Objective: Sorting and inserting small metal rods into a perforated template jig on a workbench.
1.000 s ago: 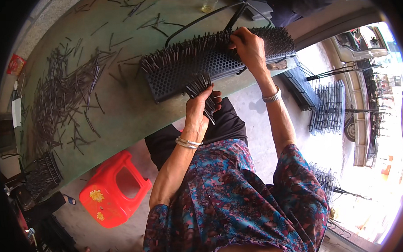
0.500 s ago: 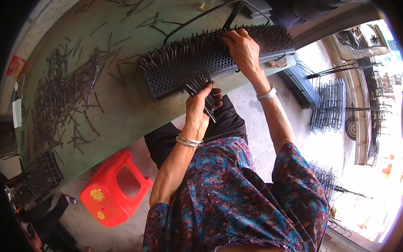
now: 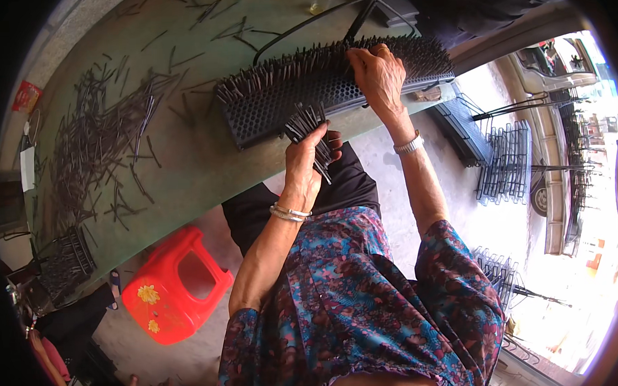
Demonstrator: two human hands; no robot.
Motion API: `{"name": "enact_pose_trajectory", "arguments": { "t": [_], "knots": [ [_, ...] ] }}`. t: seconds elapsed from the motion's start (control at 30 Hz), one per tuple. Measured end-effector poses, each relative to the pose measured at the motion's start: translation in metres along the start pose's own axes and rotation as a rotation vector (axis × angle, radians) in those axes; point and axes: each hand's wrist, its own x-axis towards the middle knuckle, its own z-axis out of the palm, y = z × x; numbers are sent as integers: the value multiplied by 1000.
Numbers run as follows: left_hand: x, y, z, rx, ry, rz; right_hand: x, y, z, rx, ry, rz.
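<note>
A long black rack [image 3: 262, 120] with a perforated, honeycomb-like top lies along the near edge of the green table. Thin dark sticks [image 3: 277, 73] stand upright in its far rows, while the holes nearest me show bare at the left. My left hand [image 3: 302, 160] is closed around a bundle of the same dark sticks [image 3: 305, 122], just in front of the rack. Over the rack's middle, my right hand [image 3: 382, 80] has its fingers pinched together at the edge of the standing sticks. What those fingertips hold is hidden.
Loose dark sticks [image 3: 103, 142] are heaped on the table [image 3: 192, 166] at left. A red plastic stool [image 3: 169, 286] stands on the floor at lower left. More racks [image 3: 460, 130] are at right. Another person's dark clothing [image 3: 466, 10] shows beyond the table; someone else is at lower left.
My right hand has shifted slightly right and nearer along the rack. The left hand keeps its bundle almost in place. At lower left, the other person has moved.
</note>
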Motion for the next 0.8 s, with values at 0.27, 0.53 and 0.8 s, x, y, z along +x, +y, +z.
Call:
{"name": "enact_pose_trajectory", "arguments": {
  "t": [0.27, 0.53, 0.8],
  "knots": [
    [-3, 2, -1, 31, -7, 4, -3, -4, -4, -23, -3, -24],
    [-3, 1, 0, 31, 0, 7, -3, -2, 7, 197, 0, 17],
    [-3, 1, -1, 29, 26, 28, 1, -8, 10, 111, 83, -3]
  ]
}}
